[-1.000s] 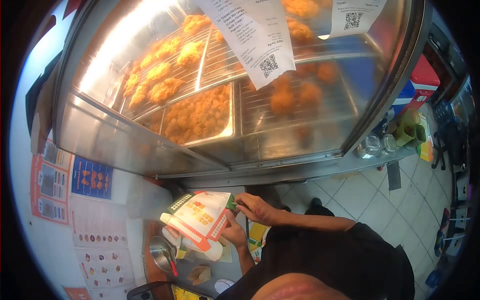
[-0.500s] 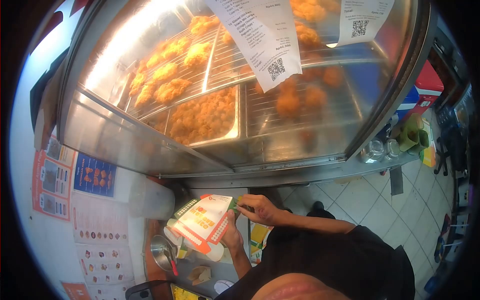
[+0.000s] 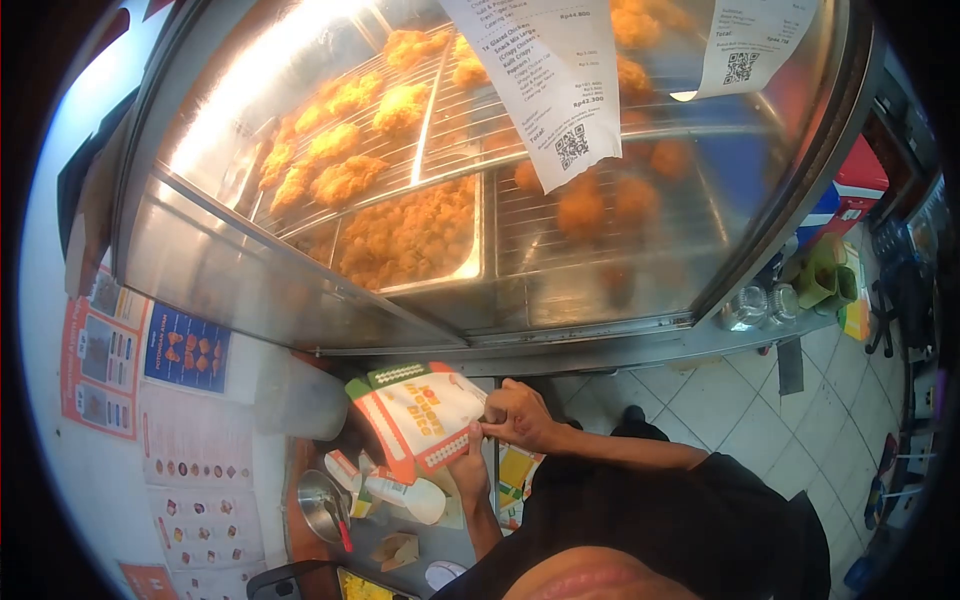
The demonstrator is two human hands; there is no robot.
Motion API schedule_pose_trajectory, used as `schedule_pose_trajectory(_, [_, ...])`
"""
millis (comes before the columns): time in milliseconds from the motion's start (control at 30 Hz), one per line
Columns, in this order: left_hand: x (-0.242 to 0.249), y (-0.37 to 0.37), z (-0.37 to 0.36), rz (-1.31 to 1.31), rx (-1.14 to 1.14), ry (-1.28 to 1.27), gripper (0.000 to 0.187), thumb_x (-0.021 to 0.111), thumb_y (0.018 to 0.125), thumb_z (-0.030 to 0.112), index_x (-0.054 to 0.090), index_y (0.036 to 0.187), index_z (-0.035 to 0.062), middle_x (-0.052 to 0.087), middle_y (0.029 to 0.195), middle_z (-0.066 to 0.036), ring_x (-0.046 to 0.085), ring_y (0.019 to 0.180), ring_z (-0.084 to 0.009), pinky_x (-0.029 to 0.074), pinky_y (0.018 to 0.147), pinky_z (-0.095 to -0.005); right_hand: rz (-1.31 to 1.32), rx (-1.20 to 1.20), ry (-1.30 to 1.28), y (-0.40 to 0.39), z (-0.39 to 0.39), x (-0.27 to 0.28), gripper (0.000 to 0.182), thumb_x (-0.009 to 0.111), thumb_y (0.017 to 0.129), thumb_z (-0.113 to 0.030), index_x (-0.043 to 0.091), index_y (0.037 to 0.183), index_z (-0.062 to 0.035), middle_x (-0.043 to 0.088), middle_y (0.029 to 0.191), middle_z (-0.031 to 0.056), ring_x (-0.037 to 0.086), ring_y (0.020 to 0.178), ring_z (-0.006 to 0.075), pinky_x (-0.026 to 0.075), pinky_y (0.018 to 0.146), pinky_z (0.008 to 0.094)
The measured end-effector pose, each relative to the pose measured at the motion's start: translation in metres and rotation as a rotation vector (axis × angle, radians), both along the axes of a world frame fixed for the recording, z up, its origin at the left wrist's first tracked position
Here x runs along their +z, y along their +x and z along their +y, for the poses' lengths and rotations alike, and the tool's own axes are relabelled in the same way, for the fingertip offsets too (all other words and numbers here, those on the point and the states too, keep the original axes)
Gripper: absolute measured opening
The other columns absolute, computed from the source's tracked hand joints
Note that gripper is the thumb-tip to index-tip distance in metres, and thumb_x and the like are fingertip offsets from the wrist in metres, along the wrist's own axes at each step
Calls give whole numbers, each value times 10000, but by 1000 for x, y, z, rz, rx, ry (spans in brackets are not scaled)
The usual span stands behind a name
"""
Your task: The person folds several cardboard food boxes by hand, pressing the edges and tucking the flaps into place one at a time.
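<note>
A printed cardboard food box [image 3: 425, 415], white with orange, red and green edges, is held tilted above the counter. My left hand [image 3: 469, 468] grips its lower right side, fingers closed on the cardboard. At the box's right end, my right hand [image 3: 520, 416] is closed with its fingers pressed at the edge, where the folds are partly hidden. Below the box lie white and red paper packs [image 3: 405, 492] and a metal bowl [image 3: 322, 505] with a red-handled utensil [image 3: 345, 535].
A glass-fronted warmer [image 3: 400, 320] of fried chicken stands ahead, with receipts [image 3: 560, 110] hanging on it. A clear plastic container [image 3: 300, 400] is at the left, near wall posters [image 3: 187, 348]. A small brown carton [image 3: 396, 550] lies on the counter.
The box has turned and shifted upward, uncovering more of the packs beneath it. My right hand has rotated at the box's end. The camera view has shifted slightly.
</note>
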State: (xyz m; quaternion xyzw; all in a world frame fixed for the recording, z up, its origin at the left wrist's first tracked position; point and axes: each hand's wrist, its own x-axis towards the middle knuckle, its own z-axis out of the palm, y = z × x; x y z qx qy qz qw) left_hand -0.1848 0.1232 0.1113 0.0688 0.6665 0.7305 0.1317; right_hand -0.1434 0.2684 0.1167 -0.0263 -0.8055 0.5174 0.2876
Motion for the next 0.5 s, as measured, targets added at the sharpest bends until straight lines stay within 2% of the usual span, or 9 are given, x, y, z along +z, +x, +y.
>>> schedule_pose_trajectory(67, [-13, -9, -8, -25, -48, 3, 356, 621, 929, 113, 508, 1232, -37, 586, 1146, -101, 581, 1017, -164, 483, 888, -285, -3, -101, 0, 0, 0, 1, 328, 793, 687, -200, 497, 716, -64, 515, 662, 105, 514, 609, 295, 410, 557, 355])
schedule_pose_trajectory(133, [-15, -13, -19, -49, -97, 7, 314, 611, 936, 116, 533, 1201, -34, 599, 1117, -86, 592, 974, -145, 491, 845, -258, -115, 91, -126, -2, 7, -4, 383, 822, 681, -241, 502, 789, -61, 493, 655, 67, 506, 600, 223, 400, 564, 333])
schedule_pose_trajectory(167, [-15, -12, -24, -83, -143, -6, 282, 611, 937, 122, 555, 1171, -24, 611, 1082, -73, 594, 945, -126, 483, 805, -232, -115, 89, -127, -3, 14, -8, 383, 822, 681, -241, 502, 789, -61, 493, 655, 67, 506, 600, 223, 400, 564, 333])
schedule_pose_trajectory(233, [-16, -15, -41, -117, -190, -20, 251, 612, 937, 128, 577, 1141, -15, 622, 1048, -60, 596, 917, -107, 476, 764, -206, -115, 458, -345, -4, 27, -17, 339, 771, 805, -282, 543, 907, -52, 516, 713, 8, 492, 655, 88, 411, 584, 271])
schedule_pose_trajectory(267, [-19, -19, -55, -101, -279, -139, 263, 635, 925, 165, 604, 1105, -25, 635, 1032, -60, 593, 920, -121, 467, 796, -241, -113, 461, -344, -6, 27, -20, 339, 771, 805, -282, 543, 907, -52, 516, 713, 8, 492, 655, 88, 411, 584, 271])
schedule_pose_trajectory(333, [-8, -19, -56, -84, -362, -255, 284, 659, 912, 201, 631, 1068, -35, 647, 1016, -60, 590, 923, -135, 459, 828, -275, -168, 208, -689, -11, 29, -25, 335, 676, 889, -286, 572, 1090, -39, 592, 820, 34, 544, 712, 96, 467, 664, 279])
schedule_pose_trajectory(367, [0, -16, -57, -65, -446, -252, 289, 664, 908, 207, 636, 1064, -35, 653, 1016, -62, 591, 930, -135, 457, 834, -274, -169, 208, -690, -12, 29, -31, 335, 676, 889, -286, 572, 1090, -39, 592, 820, 34, 544, 712, 96, 467, 664, 279])
schedule_pose_trajectory(433, [4, -18, -60, -95, -586, -293, 316, 682, 891, 186, 622, 1104, -41, 661, 1046, -78, 598, 961, -141, 464, 861, -287, -290, 242, -715, -15, 28, -42, 367, 568, 958, -300, 527, 1208, -34, 610, 978, 45, 575, 857, 107, 485, 740, 277])
schedule_pose_trajectory(500, [3, -21, -61, -132, -608, -274, 325, 687, 886, 169, 611, 1120, -43, 661, 1053, -83, 601, 967, -143, 472, 861, -295, -347, 262, -727, -16, 25, -45, 389, 514, 992, -307, 504, 1267, -32, 619, 1058, 50, 590, 930, 113, 494, 778, 276])
